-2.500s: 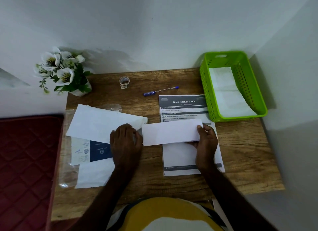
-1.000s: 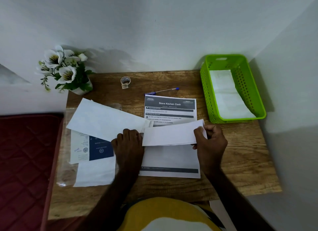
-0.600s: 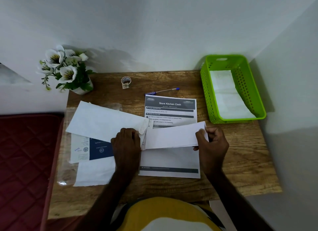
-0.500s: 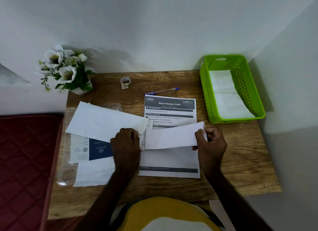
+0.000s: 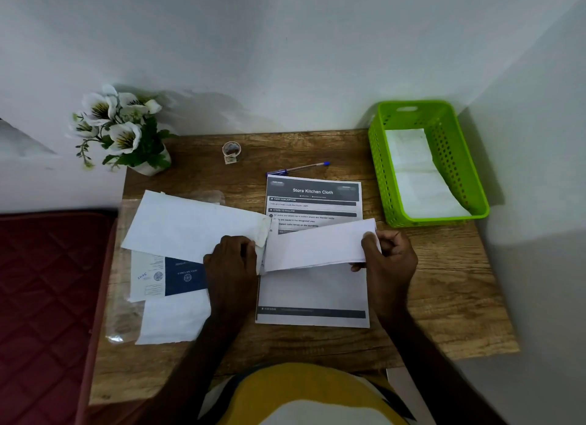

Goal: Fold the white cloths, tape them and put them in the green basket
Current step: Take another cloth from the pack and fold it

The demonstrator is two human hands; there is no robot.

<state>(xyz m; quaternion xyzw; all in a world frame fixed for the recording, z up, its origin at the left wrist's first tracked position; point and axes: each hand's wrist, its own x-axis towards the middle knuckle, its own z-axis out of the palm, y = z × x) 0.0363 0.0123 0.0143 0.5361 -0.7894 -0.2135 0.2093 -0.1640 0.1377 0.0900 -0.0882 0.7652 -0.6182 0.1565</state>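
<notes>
Your two hands hold a long, narrow folded white cloth (image 5: 314, 247) over the printed instruction sheet headed "Store Kitchen Cloth" (image 5: 312, 293) on the wood-grain tabletop (image 5: 444, 285). Your right hand (image 5: 388, 259) pinches the cloth's right end, thumb on top and fingers curled under it, raising that end off the sheet. Your left hand (image 5: 231, 263) covers the left end with its fingers bent down over the edge; whether it grips the cloth or only presses it down cannot be told from this angle.

By the look of it, the folding step is in hand and nearly done: the strip is doubled, its layers showing along the near edge. The small clear roll of tape (image 5: 231, 150) stands untouched at the back of the table, well apart from both hands, near the blue ballpoint pen (image 5: 298, 168). The next move likely calls for pinning the fold with one hand while the other reaches for that roll.

The perforated green plastic basket (image 5: 379, 168) at the right rear corner already holds folded white cloth. More unfolded white cloth (image 5: 190, 225) lies to your left.
</notes>
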